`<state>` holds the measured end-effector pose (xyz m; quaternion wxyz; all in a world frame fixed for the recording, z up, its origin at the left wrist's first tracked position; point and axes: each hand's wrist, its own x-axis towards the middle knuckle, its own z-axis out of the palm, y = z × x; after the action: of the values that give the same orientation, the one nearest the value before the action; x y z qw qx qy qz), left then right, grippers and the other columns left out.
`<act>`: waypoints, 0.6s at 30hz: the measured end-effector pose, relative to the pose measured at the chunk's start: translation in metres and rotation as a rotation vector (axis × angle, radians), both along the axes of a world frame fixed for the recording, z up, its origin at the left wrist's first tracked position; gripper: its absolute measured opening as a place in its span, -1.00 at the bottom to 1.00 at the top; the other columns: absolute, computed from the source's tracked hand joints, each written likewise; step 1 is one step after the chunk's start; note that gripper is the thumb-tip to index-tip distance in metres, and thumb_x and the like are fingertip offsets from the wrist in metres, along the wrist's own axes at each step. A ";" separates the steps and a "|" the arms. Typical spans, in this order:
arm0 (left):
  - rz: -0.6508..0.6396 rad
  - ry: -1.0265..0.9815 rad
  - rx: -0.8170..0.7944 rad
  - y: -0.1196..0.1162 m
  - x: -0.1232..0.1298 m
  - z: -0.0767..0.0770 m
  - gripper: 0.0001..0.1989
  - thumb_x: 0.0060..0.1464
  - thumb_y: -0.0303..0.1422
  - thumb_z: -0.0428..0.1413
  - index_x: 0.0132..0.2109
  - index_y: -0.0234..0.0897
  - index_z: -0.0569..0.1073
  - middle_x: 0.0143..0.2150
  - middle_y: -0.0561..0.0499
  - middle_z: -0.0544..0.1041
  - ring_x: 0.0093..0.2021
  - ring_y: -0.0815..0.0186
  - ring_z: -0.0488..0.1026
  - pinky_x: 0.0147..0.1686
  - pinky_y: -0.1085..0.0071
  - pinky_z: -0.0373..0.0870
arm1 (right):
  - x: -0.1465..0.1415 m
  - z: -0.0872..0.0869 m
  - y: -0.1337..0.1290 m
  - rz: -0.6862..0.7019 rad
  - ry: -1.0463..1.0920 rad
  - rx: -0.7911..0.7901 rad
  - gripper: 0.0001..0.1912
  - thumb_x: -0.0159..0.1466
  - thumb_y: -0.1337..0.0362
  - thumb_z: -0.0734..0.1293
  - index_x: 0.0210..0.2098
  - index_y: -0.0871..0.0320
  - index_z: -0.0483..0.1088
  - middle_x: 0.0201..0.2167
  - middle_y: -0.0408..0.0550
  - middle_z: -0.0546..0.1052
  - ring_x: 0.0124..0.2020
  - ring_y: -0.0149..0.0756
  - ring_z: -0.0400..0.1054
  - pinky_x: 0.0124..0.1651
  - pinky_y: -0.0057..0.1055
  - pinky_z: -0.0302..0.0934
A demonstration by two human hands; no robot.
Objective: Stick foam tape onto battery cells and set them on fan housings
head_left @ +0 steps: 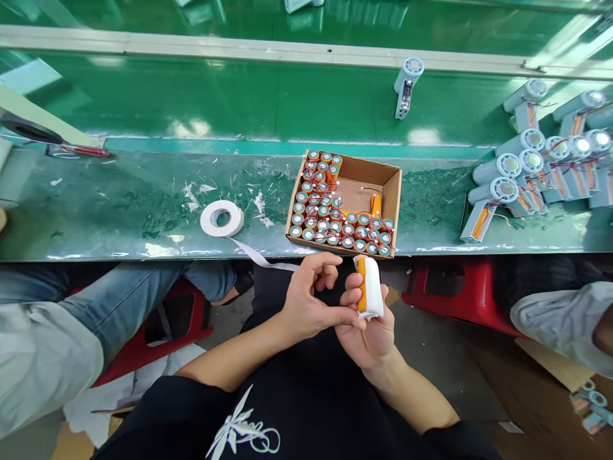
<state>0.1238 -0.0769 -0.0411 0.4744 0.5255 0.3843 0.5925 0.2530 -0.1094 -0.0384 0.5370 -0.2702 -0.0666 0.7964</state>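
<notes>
Pinches a white-and-orange battery (372, 287) in the right grip (368, 342); holds the left grip (309, 303) spread beside it, near the cardboard box (368, 170).

You're wearing a black top (330, 402) with loose sleeves (167, 412) that end near your elbows, leaving your forearms (261, 351) bare — likewise your left hand (309, 300) and right hand (370, 342). A white print (244, 428) marks your front: slender pointed leaves beside looping curls (perhaps lettering, too stylised to read). The cloth over your lap (268, 287) is dark too.
</notes>
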 end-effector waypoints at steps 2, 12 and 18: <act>-0.032 -0.008 0.012 0.001 -0.001 0.000 -0.15 -0.34 0.10 0.49 0.07 -0.16 0.43 -0.42 0.20 0.28 -0.47 0.47 0.17 -0.48 0.47 0.06 | 0.000 0.000 -0.001 0.006 0.002 0.013 -0.59 0.25 -0.04 0.54 0.05 -0.18 0.50 -0.19 -0.22 0.57 -0.31 -0.46 0.52 -0.58 -0.70 0.34; -0.057 0.010 0.079 -0.002 -0.003 -0.005 -0.08 -0.39 0.07 0.50 0.14 -0.11 0.43 -0.41 0.20 0.28 -0.45 0.48 0.17 -0.45 0.46 0.07 | 0.000 -0.002 -0.007 0.063 0.100 0.003 -0.65 0.27 -0.10 0.51 -0.09 -0.06 0.52 -0.20 -0.25 0.56 -0.30 -0.57 0.51 -0.26 -0.74 0.46; -0.048 0.046 0.187 -0.005 -0.001 -0.011 -0.06 -0.39 0.15 0.45 0.16 -0.08 0.43 -0.39 0.16 0.35 -0.46 0.45 0.24 -0.44 0.45 0.18 | 0.002 -0.003 -0.004 0.069 0.075 -0.003 -0.65 0.27 -0.09 0.52 -0.08 -0.07 0.54 -0.21 -0.21 0.57 -0.32 -0.54 0.49 -0.30 -0.73 0.46</act>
<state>0.1225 -0.0816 -0.0519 0.4286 0.5900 0.3254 0.6020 0.2548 -0.1134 -0.0416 0.5110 -0.2385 -0.0543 0.8240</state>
